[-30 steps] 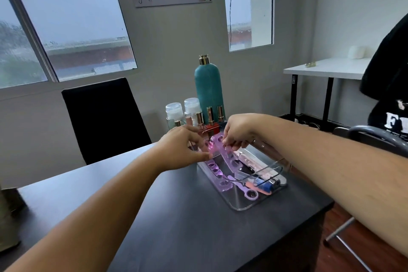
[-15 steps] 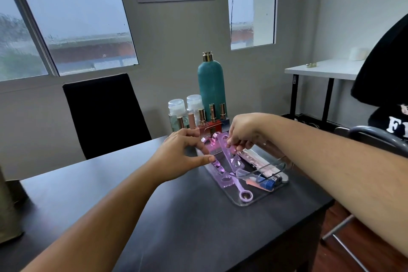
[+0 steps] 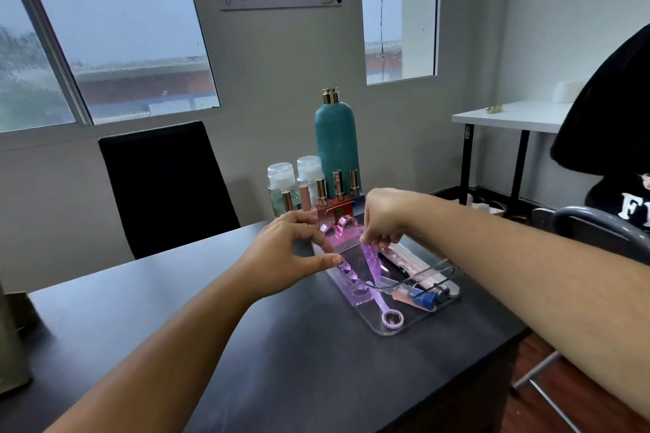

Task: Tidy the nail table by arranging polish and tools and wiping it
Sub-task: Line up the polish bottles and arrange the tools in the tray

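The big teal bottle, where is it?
In the head view the teal bottle stands upright at the far edge of the black table, right of centre, just behind the small polish bottles and right of two white-capped bottles.

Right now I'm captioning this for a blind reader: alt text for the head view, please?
A person's right hand pinches a pink separator in a clear tray of tools on a black table, while the left hand sits at the tray's left edge. Behind the tray stand polish bottles and a teal bottle.
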Tool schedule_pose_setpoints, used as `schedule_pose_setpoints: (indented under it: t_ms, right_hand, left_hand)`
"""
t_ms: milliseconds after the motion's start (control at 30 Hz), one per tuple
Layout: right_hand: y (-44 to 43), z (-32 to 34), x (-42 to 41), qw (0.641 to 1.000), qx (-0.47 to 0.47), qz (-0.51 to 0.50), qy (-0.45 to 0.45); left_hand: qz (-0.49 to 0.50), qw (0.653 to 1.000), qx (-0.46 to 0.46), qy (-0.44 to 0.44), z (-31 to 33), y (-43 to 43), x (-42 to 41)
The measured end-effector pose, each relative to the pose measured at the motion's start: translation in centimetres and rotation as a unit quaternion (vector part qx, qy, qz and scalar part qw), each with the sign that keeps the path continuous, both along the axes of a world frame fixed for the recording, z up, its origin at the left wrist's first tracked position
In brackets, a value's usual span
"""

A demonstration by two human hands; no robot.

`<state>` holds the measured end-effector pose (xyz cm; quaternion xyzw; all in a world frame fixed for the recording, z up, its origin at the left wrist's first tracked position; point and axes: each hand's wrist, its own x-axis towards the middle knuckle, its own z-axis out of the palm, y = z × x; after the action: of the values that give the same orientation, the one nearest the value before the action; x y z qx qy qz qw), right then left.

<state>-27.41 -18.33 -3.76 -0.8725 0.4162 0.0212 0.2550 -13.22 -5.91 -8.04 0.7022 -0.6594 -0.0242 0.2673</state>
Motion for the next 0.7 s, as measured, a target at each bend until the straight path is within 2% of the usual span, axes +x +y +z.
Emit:
schedule_pose_setpoints:
  t_ms: [67, 400, 700]
  right_hand:
    - [0.0, -0.2, 0.0, 1.0, -0.008, -0.002, 0.004]
    - [1.1, -0.1, 0.4, 0.996, 0.08, 0.006, 0.032]
    - [1.5, -0.2, 0.5, 0.998, 0.036, 0.022, 0.043]
  left_hand:
    - [0.002, 1.0, 0.003, -0.003, 0.0, 0.0, -0.1]
    - [0.002, 1.0, 0.005, -0.003, -0.1, -0.1, 0.2]
    - [-0.003, 1.0, 0.003, 0.003, -0.1, -0.1, 0.1]
